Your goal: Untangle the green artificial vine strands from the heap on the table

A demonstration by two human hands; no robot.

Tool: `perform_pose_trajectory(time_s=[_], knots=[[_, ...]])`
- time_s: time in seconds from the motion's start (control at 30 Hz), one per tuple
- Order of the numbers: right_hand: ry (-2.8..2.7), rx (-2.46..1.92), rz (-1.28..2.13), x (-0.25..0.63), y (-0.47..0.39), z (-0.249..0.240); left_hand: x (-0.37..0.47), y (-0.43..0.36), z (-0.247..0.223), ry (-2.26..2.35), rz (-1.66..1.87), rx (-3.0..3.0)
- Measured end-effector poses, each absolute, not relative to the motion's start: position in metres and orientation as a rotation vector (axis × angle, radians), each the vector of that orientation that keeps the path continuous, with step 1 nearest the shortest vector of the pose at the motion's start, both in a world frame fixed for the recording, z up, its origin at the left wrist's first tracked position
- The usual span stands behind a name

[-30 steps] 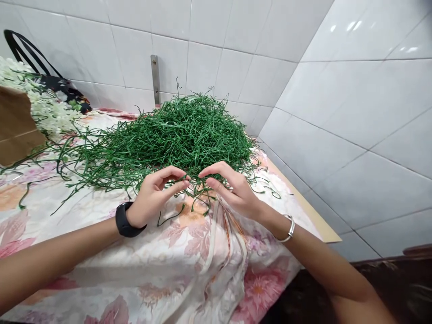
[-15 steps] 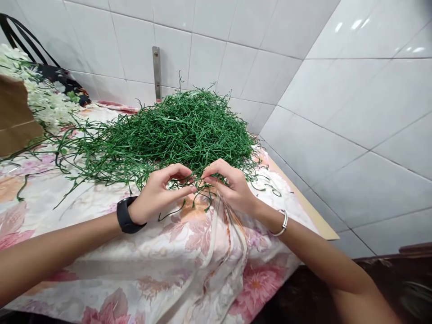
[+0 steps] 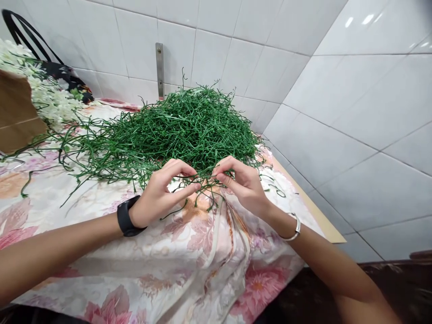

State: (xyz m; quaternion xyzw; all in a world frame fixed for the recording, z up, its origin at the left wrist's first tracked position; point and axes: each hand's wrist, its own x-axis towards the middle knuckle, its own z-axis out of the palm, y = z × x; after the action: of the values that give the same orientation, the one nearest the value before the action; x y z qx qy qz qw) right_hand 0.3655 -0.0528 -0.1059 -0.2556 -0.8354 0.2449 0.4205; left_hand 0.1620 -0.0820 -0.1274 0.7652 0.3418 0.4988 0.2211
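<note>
A large tangled heap of thin green plastic stems (image 3: 192, 126) lies on the floral tablecloth (image 3: 135, 270). At its front edge my left hand (image 3: 168, 191), with a black band on the wrist, curls its fingers loosely about a thin green stem. A small gap shows between its thumb tip and forefinger. Just to the right, my right hand (image 3: 243, 182), wearing a silver bangle, pinches a green stem between thumb and forefinger. Both sets of fingertips are close together, with a thin strand between them. Several loose stems (image 3: 209, 198) hang below the fingers on the cloth.
White artificial flowers (image 3: 57, 103) and a torn brown cardboard piece (image 3: 18, 114) stand at the left, with a dark bag (image 3: 67, 78) behind. Tiled walls (image 3: 354, 148) bound the back and right. A metal bracket (image 3: 159, 69) is fixed to the back wall.
My right hand has moved slightly right, widening the gap between my fingertips. My left hand stays nearly in place. The view has shifted a little; the heap looks the same.
</note>
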Motion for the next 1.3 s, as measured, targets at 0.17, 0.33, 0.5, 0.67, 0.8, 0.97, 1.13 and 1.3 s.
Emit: perform_pose_trajectory(time_s=[0.17,0.33,0.5,0.67,0.8,0.97,1.13,1.3], knots=[[-2.285,-0.602,0.301,0.36,-0.053,-0.11,0.16,-0.077,-0.13,0.983,1.272,2.075],[-2.441,-0.598,0.175,0.355,-0.053,-0.116,0.162,-0.079,-0.132,0.992,1.25,2.08],[-2.441,-0.567,0.316,0.355,-0.055,-0.116,0.164,-0.083,-0.131,0.988,1.173,2.167],[-2.39,-0.62,0.802,0.361,-0.053,-0.109,0.164,-0.085,-0.128,0.983,1.016,2.304],[-2.452,-0.603,0.774,0.367,-0.046,-0.106,0.162,-0.084,-0.128,0.972,0.923,2.372],[-2.552,-0.45,0.259,0.37,-0.042,-0.106,0.163,-0.083,-0.132,0.977,0.954,2.408],[-2.486,-0.356,-0.023,0.372,-0.042,-0.102,0.165,-0.085,-0.133,0.978,1.104,2.436],[-2.418,-0.334,-0.103,0.368,-0.045,-0.103,0.167,-0.087,-0.132,0.994,1.189,2.507]])
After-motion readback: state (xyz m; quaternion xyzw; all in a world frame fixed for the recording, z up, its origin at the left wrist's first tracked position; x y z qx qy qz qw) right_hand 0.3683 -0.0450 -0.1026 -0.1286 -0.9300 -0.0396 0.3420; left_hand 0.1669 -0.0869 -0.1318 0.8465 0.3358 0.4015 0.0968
